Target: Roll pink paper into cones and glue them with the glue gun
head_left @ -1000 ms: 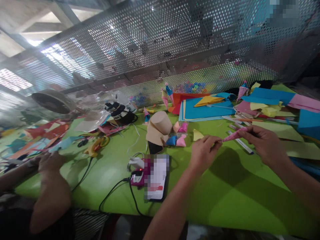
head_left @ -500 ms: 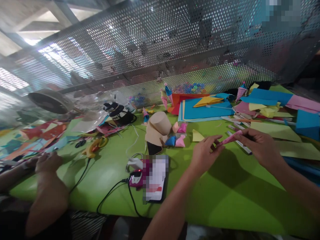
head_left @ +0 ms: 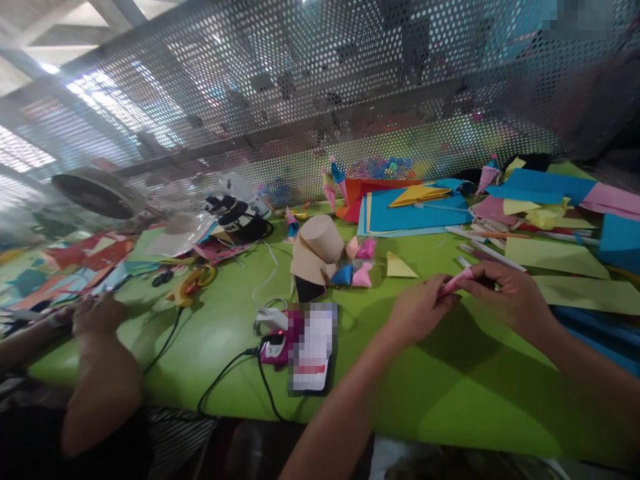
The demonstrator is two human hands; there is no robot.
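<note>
A narrow pink paper roll (head_left: 455, 283) is held above the green table by both hands. My left hand (head_left: 420, 308) grips its lower left end, fingers closed on it. The upper right end is pinched in my right hand (head_left: 510, 293). Left of my left hand a small yellow paper piece (head_left: 400, 265) lies on the table. Small folded paper pieces in pink and blue (head_left: 343, 275) sit beside a beige paper roll (head_left: 320, 241).
A phone (head_left: 315, 347) and a magenta power bank (head_left: 274, 350) with cables lie left of my left forearm. Blue sheets (head_left: 415, 217) and yellow-green sheets (head_left: 555, 257) lie behind and right. At the left, another person's hands (head_left: 97, 313) work near yellow scissors (head_left: 187, 288). A perforated screen (head_left: 300, 100) stands behind.
My two hands have come closer together along the pink roll, and less of it shows between them. The view has shifted slightly.
</note>
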